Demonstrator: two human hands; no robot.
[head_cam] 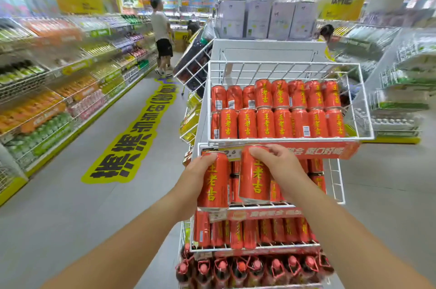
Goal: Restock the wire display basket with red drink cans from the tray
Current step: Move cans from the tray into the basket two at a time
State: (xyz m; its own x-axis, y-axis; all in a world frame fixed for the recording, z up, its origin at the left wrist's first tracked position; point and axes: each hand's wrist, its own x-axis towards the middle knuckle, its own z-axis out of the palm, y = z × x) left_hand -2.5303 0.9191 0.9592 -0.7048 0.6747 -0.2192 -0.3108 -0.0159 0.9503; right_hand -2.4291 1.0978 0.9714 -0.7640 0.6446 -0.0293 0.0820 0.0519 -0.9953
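A white wire display basket (364, 123) tops the rack, holding two stacked rows of red drink cans (282, 109) with yellow lettering. Its back half shows bare wire. My left hand (197, 172) grips one upright red can (213, 182) from the left side. My right hand (278, 166) holds a second red can (254, 174) by its top rim. Both cans hang just below the basket's front edge, side by side. No tray is in sight.
Lower wire shelves (335, 185) of the same rack hold more red cans, with red-capped bottles (257, 265) at the bottom. Stocked drink shelves (59, 100) line the aisle on the left. A person (162, 36) stands farther down the aisle; another (328, 34) is behind the rack.
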